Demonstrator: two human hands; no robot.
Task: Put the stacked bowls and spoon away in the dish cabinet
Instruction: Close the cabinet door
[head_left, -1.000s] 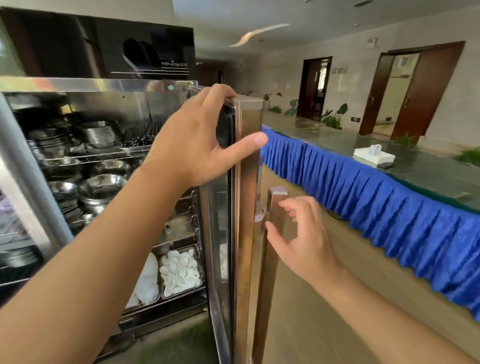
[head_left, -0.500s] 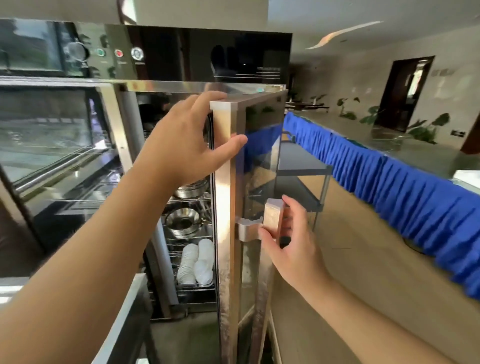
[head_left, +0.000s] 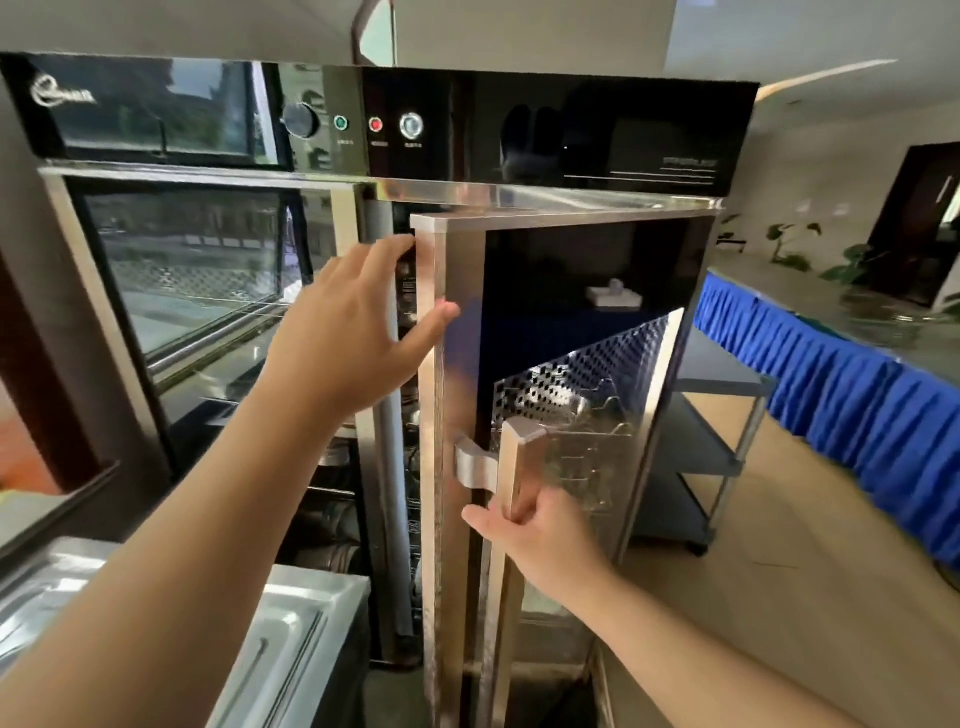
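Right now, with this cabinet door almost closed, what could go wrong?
The left hand grips the door edge, fingers inside the narrow gap beside the centre post; they could get pinched. The right hand holds the handle with its thumb off, so it might slip.

The left hand (head_left: 353, 322), raised on an outstretched arm, clasps the door (head_left: 441, 405) edge between fingers and thumb. The right hand (head_left: 535, 535), lower, curls round the handle (head_left: 511, 467).

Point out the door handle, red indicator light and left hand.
door handle (head_left: 511, 467), head view, vertical bar.
red indicator light (head_left: 375, 124), head view, its centre.
left hand (head_left: 353, 332), head view, back of hand.
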